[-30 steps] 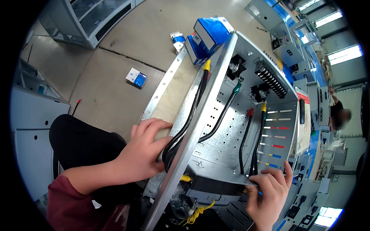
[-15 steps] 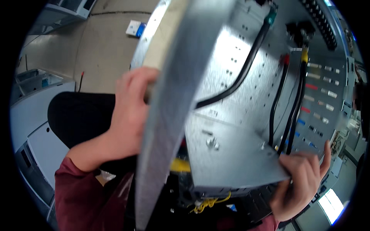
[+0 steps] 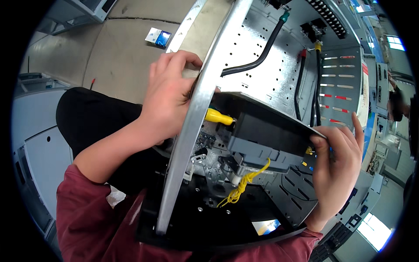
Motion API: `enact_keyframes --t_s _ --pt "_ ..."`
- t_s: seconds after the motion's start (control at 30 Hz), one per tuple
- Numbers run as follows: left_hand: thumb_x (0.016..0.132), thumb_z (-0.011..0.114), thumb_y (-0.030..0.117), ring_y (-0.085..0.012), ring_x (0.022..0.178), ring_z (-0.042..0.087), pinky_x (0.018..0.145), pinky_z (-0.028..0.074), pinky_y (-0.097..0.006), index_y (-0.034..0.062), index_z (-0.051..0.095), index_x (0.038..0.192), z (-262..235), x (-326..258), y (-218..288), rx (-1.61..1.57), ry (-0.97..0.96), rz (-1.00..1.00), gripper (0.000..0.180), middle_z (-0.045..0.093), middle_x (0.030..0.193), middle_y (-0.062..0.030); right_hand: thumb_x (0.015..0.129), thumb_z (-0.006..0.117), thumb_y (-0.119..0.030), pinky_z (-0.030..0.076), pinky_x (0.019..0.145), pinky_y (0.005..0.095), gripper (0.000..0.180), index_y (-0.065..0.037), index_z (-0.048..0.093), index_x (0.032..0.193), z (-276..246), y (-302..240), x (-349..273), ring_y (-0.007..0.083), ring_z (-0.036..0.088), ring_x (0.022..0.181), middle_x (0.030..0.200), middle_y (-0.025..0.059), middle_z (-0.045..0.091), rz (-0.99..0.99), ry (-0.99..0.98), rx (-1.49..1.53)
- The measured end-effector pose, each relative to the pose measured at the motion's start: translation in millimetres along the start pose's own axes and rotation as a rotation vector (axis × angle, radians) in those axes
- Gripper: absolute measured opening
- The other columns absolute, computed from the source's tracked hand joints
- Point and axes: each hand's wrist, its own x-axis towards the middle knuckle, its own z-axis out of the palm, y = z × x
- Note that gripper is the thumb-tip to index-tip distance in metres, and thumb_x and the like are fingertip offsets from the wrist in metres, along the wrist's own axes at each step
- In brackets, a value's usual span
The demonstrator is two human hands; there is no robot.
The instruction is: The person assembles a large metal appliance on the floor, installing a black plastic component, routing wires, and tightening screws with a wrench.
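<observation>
A metal plate (image 3: pixel 268 108) is tilted inside an open metal cabinet, its thin edge toward me. Below it sits a black and grey electrical device (image 3: pixel 266 150); whether they are fastened together I cannot tell. My right hand (image 3: pixel 338 161) pinches the plate's right corner between thumb and fingers, its little finger raised. At the cabinet's upright metal post (image 3: pixel 192 131) my left hand (image 3: pixel 170 94) is closed, fingers bent; what it grips is partly hidden there. A yellow-sleeved cable end (image 3: pixel 219 116) shows beside the device, and a bundled yellow wire (image 3: pixel 238 190) hangs below.
Thick black cables with a green end (image 3: pixel 270 43), a red end (image 3: pixel 303 54) and a yellow end (image 3: pixel 318 47) run along the perforated back panel (image 3: pixel 244 48). A black panel (image 3: pixel 187 214) lies closest to me. A small white-and-blue box (image 3: pixel 158 37) rests on the floor.
The plate has tilted so its upper face is hidden and the device beneath shows. My left hand has shifted up and right; my right hand is higher with the corner. The view has moved too.
</observation>
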Motion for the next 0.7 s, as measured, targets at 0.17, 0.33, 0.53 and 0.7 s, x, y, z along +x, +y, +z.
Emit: enact_keyframes --t_s 0.17,0.33,0.53,0.7 --pt "0.088 0.078 0.036 -0.0326 0.126 0.042 0.107 0.034 -0.044 0.0195 0.083 0.098 -1.4 -3.6 10.6 0.397 0.186 0.125 0.02 0.055 0.13 -0.01 0.083 0.075 -0.004 0.041 0.119 0.0514 0.009 -0.005 0.067 0.078 -7.5 -0.9 2.4 0.0259 0.062 0.068 0.065 0.0084 0.062 -0.07 -0.019 -0.002" --pt "0.087 0.079 0.023 -0.0352 0.126 0.042 0.108 0.034 -0.045 0.0075 0.073 0.111 1.8 -1.0 16.7 0.388 0.22 0.162 0.029 0.057 0.128 -0.0108 0.087 0.075 -0.007 0.042 0.118 0.0511 0.014 -0.006 0.066 0.076 -10.0 2.4 -0.3 0.0253 0.062 0.068 0.065 0.0075 0.063 -0.065 -0.014 -0.033" --pt "0.082 0.082 0.022 -0.0383 0.125 0.043 0.11 0.036 -0.048 0.0039 0.062 0.123 -5.8 4.1 11.0 0.36 0.195 0.145 0.049 0.053 0.131 -0.0161 0.087 0.076 -0.012 0.043 0.115 0.0526 0.016 -0.007 0.064 0.078 -3.7 10.7 -1.9 0.0267 0.063 0.069 0.065 0.0074 0.061 -0.099 0.007 -0.05" --pt "0.075 0.087 0.023 -0.0402 0.133 0.042 0.115 0.035 -0.049 0.0071 0.056 0.138 -16.4 11.0 14.6 0.385 0.115 0.178 0.071 0.048 0.141 -0.0181 0.088 0.075 -0.012 0.042 0.116 0.0513 0.011 -0.007 0.066 0.086 -5.2 14.5 -2.3 0.027 0.065 0.077 0.075 0.0079 0.064 -0.125 0.055 -0.007"
